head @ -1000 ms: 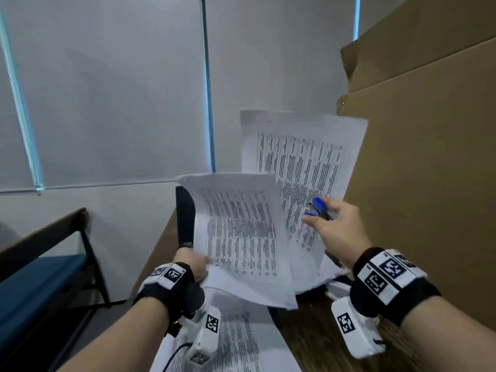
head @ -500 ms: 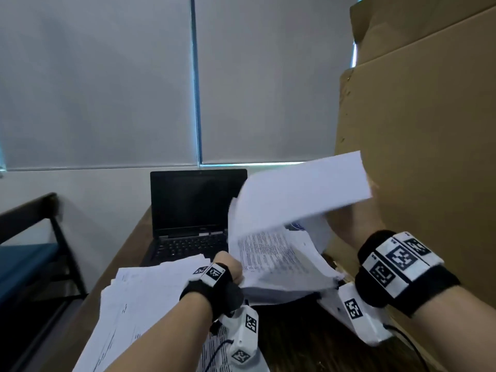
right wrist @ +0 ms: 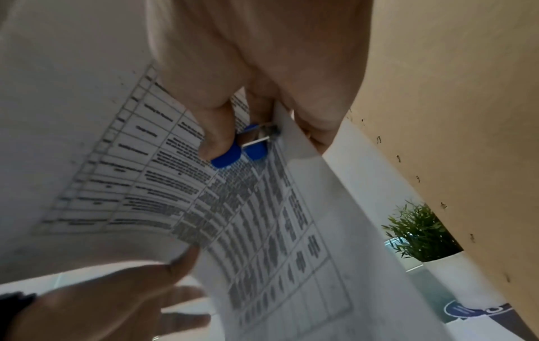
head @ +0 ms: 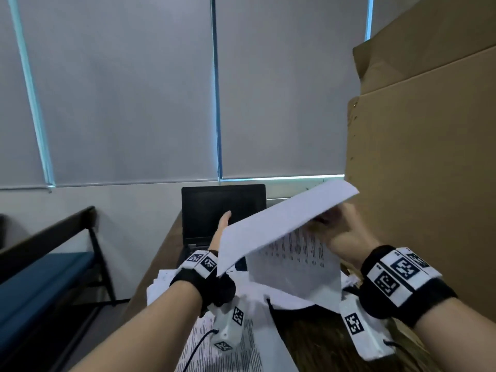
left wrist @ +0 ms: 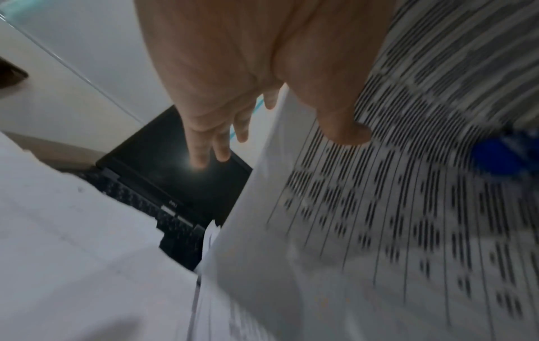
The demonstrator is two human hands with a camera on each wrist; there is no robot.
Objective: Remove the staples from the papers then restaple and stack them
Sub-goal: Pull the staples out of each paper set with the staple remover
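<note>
My right hand [head: 346, 232] holds a set of papers [head: 281, 226] up over the table, pinching its corner between thumb and fingers. The same hand [right wrist: 262, 92] grips a blue staple remover [right wrist: 233, 154] against the printed sheet [right wrist: 204, 196]. The top sheet is folded back with its blank side up, and the printed page [head: 295, 264] hangs below it. My left hand [head: 222, 229] is raised at the papers' left edge with straight fingers [left wrist: 204, 143]. Its thumb [left wrist: 344, 129] lies on the printed side. The staple remover [left wrist: 496, 157] shows blurred at the right.
A loose pile of papers [head: 166, 283] covers the wooden table [head: 316, 339], with a printed sheet [head: 228, 353] nearest me. An open black laptop [head: 209, 208] stands behind. Tall cardboard [head: 429, 157] walls the right side. A blue bench [head: 40, 277] sits left; a potted plant [right wrist: 420, 230] stands beyond.
My left hand has let go of the papers' lower edge and risen with its fingers straightened. The right hand keeps the papers and staple remover, with the top sheet folded further back.
</note>
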